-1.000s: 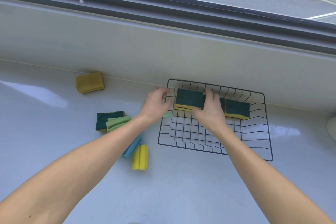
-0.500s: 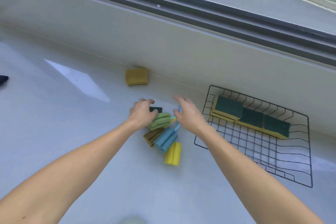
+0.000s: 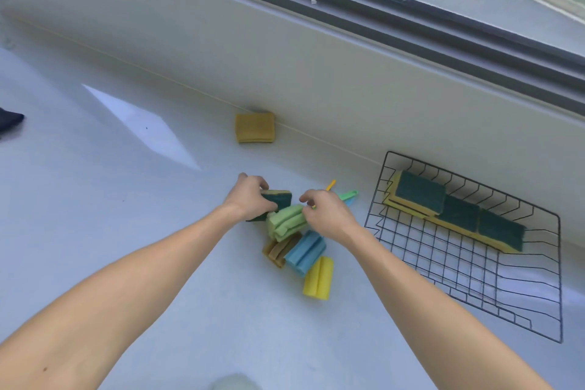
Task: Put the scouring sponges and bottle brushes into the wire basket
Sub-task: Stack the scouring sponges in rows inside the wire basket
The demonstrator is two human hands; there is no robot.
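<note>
A black wire basket point(image 3: 550, 279) stands on the right with green-and-yellow scouring sponges point(image 3: 421, 193) lined along its far side. A pile of bottle brushes lies between my hands: a green foam head point(image 3: 286, 222), a brown one point(image 3: 280, 250), a blue one point(image 3: 305, 252) and a yellow one point(image 3: 318, 277), with thin handles point(image 3: 349, 195) poking out behind. My left hand point(image 3: 250, 198) closes on a dark green scouring sponge point(image 3: 280, 198) at the pile's left. My right hand point(image 3: 326, 212) hovers at the green brush head, fingers curled; whether it grips anything is hidden.
A lone yellow sponge point(image 3: 254, 127) lies against the back wall, left of the basket. A dark object point(image 3: 9, 120) shows at the far left edge. The wall and window sill run diagonally behind everything.
Both hands left the basket, where they had set a sponge, and moved left to the pile. My left hand has closed on the dark green sponge there.
</note>
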